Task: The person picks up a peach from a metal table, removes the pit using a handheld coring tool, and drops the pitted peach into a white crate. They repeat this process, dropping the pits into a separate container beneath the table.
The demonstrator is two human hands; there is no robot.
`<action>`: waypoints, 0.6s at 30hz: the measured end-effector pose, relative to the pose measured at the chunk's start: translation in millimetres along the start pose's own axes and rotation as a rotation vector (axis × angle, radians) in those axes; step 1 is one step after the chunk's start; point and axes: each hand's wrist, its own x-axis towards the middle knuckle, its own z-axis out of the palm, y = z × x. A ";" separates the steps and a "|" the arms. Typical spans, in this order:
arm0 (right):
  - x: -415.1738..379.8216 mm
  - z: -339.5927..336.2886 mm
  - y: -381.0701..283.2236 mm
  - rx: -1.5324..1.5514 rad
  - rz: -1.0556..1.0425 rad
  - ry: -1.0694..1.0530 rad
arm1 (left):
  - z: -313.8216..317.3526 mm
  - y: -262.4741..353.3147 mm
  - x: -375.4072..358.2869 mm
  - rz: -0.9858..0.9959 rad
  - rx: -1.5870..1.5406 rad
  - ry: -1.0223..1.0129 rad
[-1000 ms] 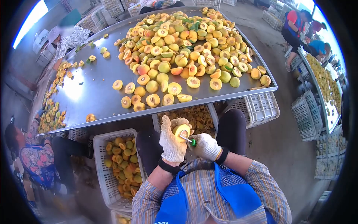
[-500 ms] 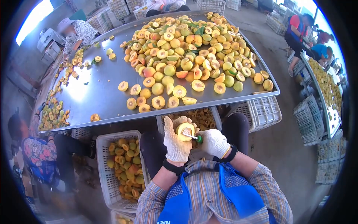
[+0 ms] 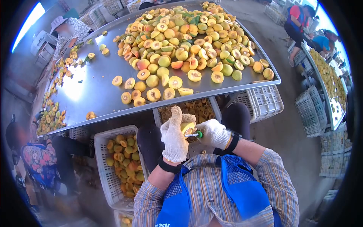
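Note:
My left hand [image 3: 175,138], in a soiled white knit glove, is closed around a yellow peach half [image 3: 187,128], its thumb raised. My right hand [image 3: 214,133], in a similar glove, grips a green-handled pitting tool [image 3: 199,134]. The tool's thin metal shaft points left into the cut side of the half; its tip is hidden. Both hands are above my lap, in front of the table's near edge. Under them stands a crate of cut peach pieces [image 3: 204,109]. A small brownish object [image 3: 204,152] shows at my shirt below, too small to identify.
A metal table [image 3: 96,100] carries a large heap of peach halves [image 3: 181,41]. A white crate of peach halves [image 3: 99,151] stands left of my legs, a stacked crate [image 3: 264,104] under the table at right. People sit at left [image 3: 39,159] and far left [image 3: 72,32]; others work at right.
The peach half has tilted, its cut face turned more toward the tool. Both hands sit slightly closer in and the view has shifted. A small brownish object now shows below the hands.

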 end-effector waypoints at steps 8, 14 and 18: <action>-4.7 26.2 -8.5 0.157 0.064 0.041 | -5.6 -4.6 6.6 -0.100 -0.418 -0.061; 15.6 12.6 17.3 -0.040 -0.099 0.150 | 0.2 7.2 5.6 0.066 0.280 -0.029; 2.1 34.4 -10.1 0.156 0.020 0.242 | -1.6 -3.2 7.6 -0.034 -0.415 -0.080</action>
